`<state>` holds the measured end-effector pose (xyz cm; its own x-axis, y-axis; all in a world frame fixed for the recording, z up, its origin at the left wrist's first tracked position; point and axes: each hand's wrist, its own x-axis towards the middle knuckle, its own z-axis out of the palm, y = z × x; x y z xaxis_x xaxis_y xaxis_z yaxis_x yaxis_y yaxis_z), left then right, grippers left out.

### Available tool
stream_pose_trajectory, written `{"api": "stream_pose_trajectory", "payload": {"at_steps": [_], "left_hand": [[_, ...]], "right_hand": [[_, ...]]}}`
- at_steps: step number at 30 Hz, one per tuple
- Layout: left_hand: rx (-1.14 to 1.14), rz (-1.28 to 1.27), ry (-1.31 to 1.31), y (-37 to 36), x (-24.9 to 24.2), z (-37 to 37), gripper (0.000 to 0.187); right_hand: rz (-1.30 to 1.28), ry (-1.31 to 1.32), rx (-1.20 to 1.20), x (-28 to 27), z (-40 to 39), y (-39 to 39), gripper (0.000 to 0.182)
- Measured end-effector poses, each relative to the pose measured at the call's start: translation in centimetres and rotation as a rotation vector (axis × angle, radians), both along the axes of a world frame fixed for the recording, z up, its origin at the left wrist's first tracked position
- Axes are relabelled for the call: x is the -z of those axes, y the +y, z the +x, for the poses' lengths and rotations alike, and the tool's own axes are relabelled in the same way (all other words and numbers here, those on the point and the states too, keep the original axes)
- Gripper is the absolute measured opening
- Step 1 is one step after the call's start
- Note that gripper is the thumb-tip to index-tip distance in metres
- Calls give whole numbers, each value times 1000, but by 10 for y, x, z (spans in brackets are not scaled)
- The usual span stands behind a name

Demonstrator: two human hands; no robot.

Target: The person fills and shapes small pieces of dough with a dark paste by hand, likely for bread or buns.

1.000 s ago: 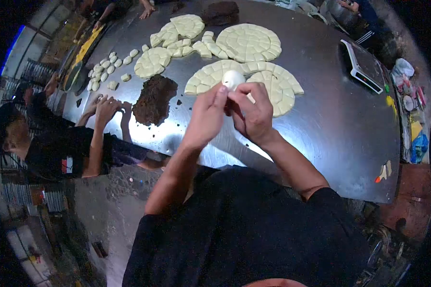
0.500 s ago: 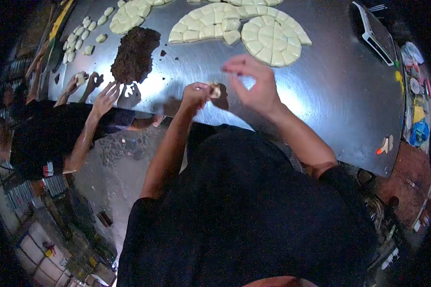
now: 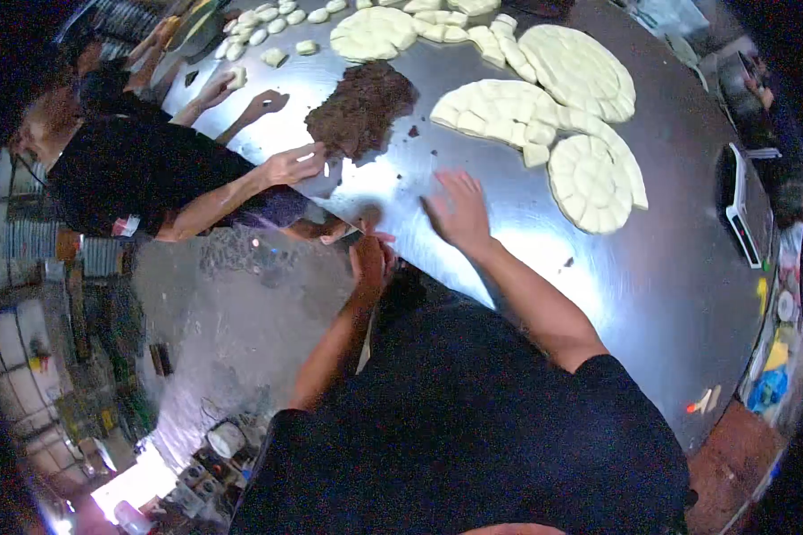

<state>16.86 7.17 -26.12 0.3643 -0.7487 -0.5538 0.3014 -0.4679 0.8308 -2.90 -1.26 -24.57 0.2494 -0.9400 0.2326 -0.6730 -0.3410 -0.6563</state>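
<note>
My right hand is over the metal table, fingers stretched out and nothing in them. Up and left of it lies a heap of dark brown crumbly filling, with a small gap between. Close to the table's front edge, my left hand is closed with curled fingers. Whatever it holds is hidden in shadow. Right of the filling are pale dough rounds cut into wedges, one of them a small round and another a half-round slab.
A co-worker at the left has one hand by the filling and another holding a pale dough piece. Several small dough balls lie at the back left. A scale-like device stands at the right edge.
The view has swung left, so the table's contents appear farther right. My right hand has opened flat. My left hand, which held a small pale dough piece, has drawn in toward the table edge.
</note>
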Motion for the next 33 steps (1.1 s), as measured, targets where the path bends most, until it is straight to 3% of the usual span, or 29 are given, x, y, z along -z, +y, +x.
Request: {"api": "stream_pose_trajectory", "payload": {"at_steps": [2,4,5,7,9,10,11,12,13,14,16,18,20,21,22,24,25,27,29,31,32,33], "left_hand": [[-20,63,-111,19,-13,9,64],[-11,116,-145,42,-14,30,64],[-3,134,-134,54,-18,39,63],[-40,134,-110,72,-11,48,63],[-34,136,-78,71,-3,51,63],[-45,150,-99,68,2,49,63],[-57,163,-119,64,7,45,64],[-14,173,-106,58,8,42,64],[36,120,-80,51,1,39,64],[75,63,-57,43,-10,35,63],[106,82,-62,23,-42,26,62],[159,-19,-154,12,-61,22,62],[105,-72,-161,7,-84,12,61],[104,-44,-159,8,-92,10,58],[57,-66,-177,9,-90,7,58],[233,-98,-144,16,-81,2,50],[212,-117,-157,14,-85,-6,50],[463,-29,-81,8,-92,-26,40],[476,-92,-31,-3,-98,-54,34],[492,-277,-50,-19,-112,-94,28],[491,-402,-132,-24,-126,-116,28],[511,-431,-69,-31,-133,-133,29]], "right_hand": [[257,-143,-93,10,-32,-4,46],[191,190,-340,-24,-62,11,41],[196,193,-336,-41,-63,8,41],[553,432,-384,-73,-70,14,48],[731,430,-455,-92,-60,-8,50],[680,356,-505,-71,-52,-24,51],[419,180,-396,-78,-36,-34,45],[332,-178,-239,-79,-18,-49,41],[357,-745,-206,-86,3,-65,32],[667,-1175,-123,-122,13,-79,28],[574,-1246,-62,-134,5,-90,29],[-74,-59,67,-129,-28,-89,33],[10,379,253,-77,-69,-90,37],[-83,521,327,-46,-90,-90,42],[-54,685,392,-42,-103,-79,36],[-225,580,398,-24,-123,-80,29],[-249,564,387,-29,-124,-81,29],[86,290,350,-43,-128,-74,28],[197,-123,431,-60,-115,-42,26],[135,-515,284,-55,-100,-8,27],[-45,-558,215,-40,-92,0,27],[81,-559,202,-74,-85,14,26]]}}
